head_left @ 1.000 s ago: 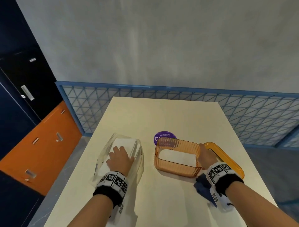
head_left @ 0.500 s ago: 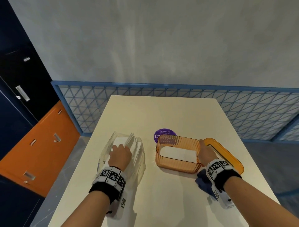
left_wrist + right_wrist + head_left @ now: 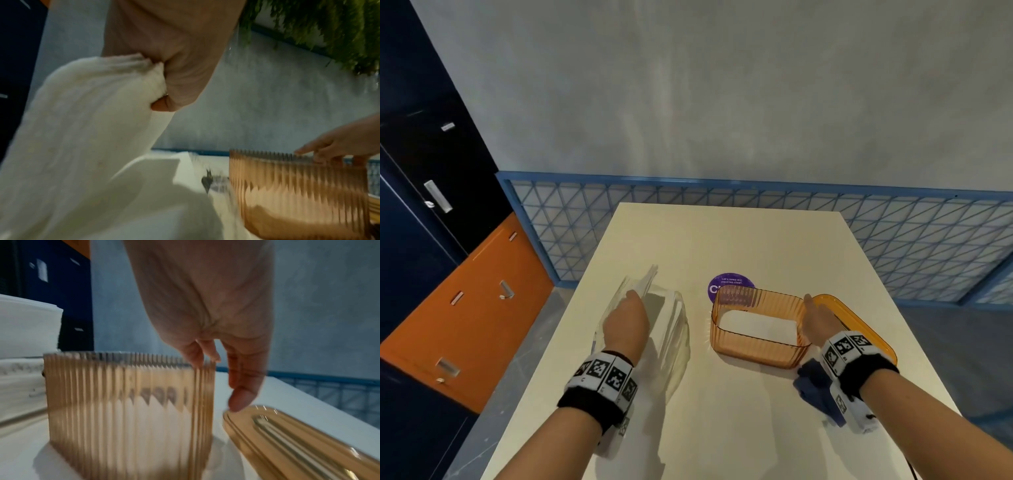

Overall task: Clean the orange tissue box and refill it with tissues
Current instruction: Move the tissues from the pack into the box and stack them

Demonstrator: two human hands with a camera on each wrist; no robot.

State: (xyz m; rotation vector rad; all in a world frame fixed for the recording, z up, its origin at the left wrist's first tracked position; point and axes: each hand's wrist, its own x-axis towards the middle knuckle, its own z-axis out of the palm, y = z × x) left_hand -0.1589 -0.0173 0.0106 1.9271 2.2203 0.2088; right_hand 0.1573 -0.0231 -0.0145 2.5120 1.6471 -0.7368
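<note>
Left of the orange box (image 3: 756, 329), a clear plastic wrapper (image 3: 671, 339) lies on the desk (image 3: 722, 240). The left hand (image 3: 626, 322) is inside it, fingers pinched around white tissues (image 3: 82, 129). The box stands open mid-desk, tissues at its bottom. The right hand (image 3: 816, 322) grips its right rim, thumb outside. Right of the box: orange lid (image 3: 859, 325), flat; blue cloth (image 3: 811, 383) under the wrist.
</note>
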